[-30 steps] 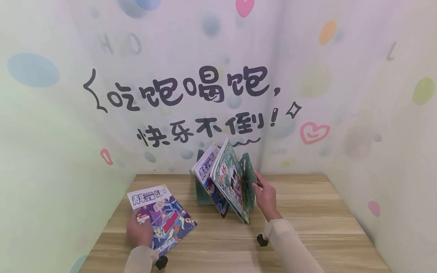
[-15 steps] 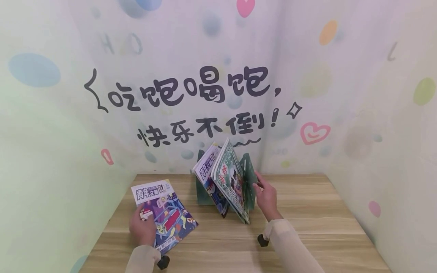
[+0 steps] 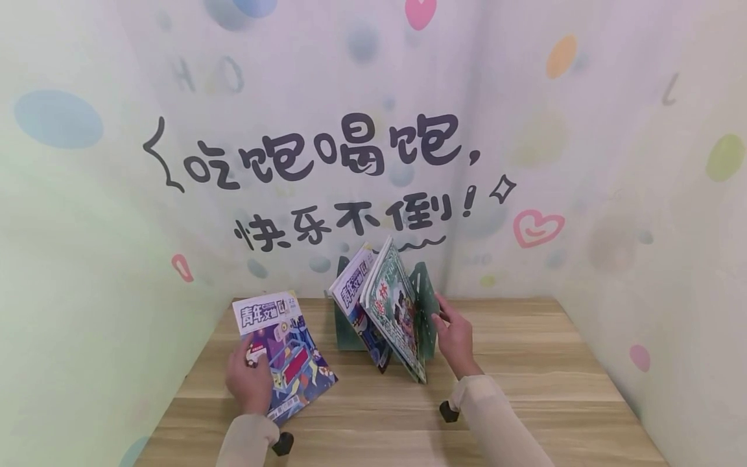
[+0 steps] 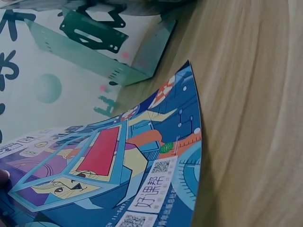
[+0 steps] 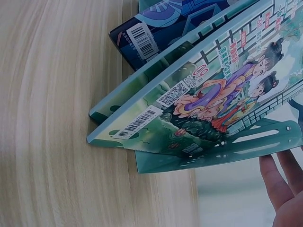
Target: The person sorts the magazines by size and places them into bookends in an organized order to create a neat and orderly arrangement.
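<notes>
My left hand (image 3: 249, 381) grips a purple-and-blue magazine (image 3: 297, 363) by its left side, thumb on the cover. The magazine is tilted up, and its lower corner bends in the left wrist view. My right hand (image 3: 458, 337) rests its fingertips against the outer side of a green metal bookend (image 3: 428, 311), with extended fingers (image 5: 274, 182) touching it in the right wrist view. Within the bookend, green-covered magazines (image 3: 399, 311) lean left at the top beside another purple-and-blue magazine (image 3: 356, 298). The fingers behind the left-hand magazine are hidden.
Everything stands on a wood-grain table (image 3: 525, 389). A printed backdrop (image 3: 362, 78) with dark lettering rises behind it and along both sides. The bookend's left panel (image 3: 347, 331) stands near the back edge.
My left hand has moved slightly away from me and to the right, raising the top of its magazine. The right hand, bookend and leaning magazines have kept their places.
</notes>
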{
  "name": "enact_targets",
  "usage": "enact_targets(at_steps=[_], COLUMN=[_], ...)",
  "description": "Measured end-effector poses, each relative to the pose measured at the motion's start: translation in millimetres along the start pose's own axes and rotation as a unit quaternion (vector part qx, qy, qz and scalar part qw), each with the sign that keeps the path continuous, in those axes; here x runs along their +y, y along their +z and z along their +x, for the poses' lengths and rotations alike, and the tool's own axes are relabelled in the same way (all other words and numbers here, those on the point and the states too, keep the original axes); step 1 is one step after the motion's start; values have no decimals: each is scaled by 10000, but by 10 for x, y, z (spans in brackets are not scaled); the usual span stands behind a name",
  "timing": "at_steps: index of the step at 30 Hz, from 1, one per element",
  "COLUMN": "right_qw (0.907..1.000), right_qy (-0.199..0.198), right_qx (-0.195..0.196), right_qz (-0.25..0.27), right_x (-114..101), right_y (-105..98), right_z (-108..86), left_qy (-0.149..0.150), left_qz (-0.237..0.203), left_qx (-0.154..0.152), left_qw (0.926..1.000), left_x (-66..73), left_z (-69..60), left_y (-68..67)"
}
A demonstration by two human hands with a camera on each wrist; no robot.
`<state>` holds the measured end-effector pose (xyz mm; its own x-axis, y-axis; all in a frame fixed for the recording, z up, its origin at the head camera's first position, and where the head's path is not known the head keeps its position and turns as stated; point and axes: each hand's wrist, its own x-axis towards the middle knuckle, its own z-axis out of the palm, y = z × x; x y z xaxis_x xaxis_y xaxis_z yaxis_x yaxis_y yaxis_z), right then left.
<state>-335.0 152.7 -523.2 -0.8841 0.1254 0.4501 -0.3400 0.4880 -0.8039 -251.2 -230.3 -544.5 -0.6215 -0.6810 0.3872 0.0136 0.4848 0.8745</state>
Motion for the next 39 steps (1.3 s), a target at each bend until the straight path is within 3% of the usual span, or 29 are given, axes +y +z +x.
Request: enact_targets(at_steps=[8,14,18,25,32,39], right_qw=[10000,10000,10000,10000,9999,10000], right_qy=[55,42,29,3,-48,6], right_qx=[24,32,1,-11,54,8], right_qz=[-47,-26,11,-42,-104,-66], right_x=[-9,-6,-5,9,17,7], right_y=[0,-1,-2,0,9,-1], right_z=[3,8,3,3,1,2], left_qy=[221,726,888,924,1426,1674], left_qz=[-227,-418,-475,-552,-558,-739], left_qx=[192,434,566,510,532,617], left_qw=[9993,9955,9933,9929,9868,9812], left_x=[179,326,407,553,619,755], left_z=[50,60,66,54,16,6], left_y=[19,21,18,-33,-101,-165])
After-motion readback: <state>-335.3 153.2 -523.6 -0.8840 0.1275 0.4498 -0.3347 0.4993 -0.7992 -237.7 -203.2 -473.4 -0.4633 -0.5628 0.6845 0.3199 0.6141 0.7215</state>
